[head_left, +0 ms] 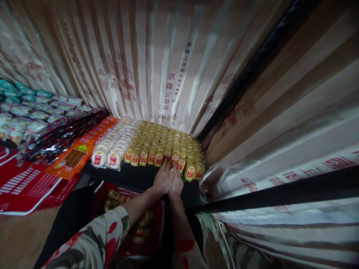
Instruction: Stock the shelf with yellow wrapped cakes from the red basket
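Side by side, my left hand (163,180) and my right hand (175,182) reach to the front row of small yellow packaged cakes (151,158). The fingers of my left hand are closed at the lower end of one packaged cake (167,153). My right hand's fingers are closed at the packaged cake beside it (175,158). My hands partly hide both, so the exact grip shows poorly. The yellow packs stand in tight rows on a black surface (140,174). White round packaged cakes (113,160) line up to their left.
An orange snack bag (77,154), dark shiny packets (60,136) and white packets (36,114) lie to the left. A red basket holding gold-wrapped packs (138,239) is below my forearms. Pleated printed curtains (148,56) and a dark pole (244,80) border the back and right.
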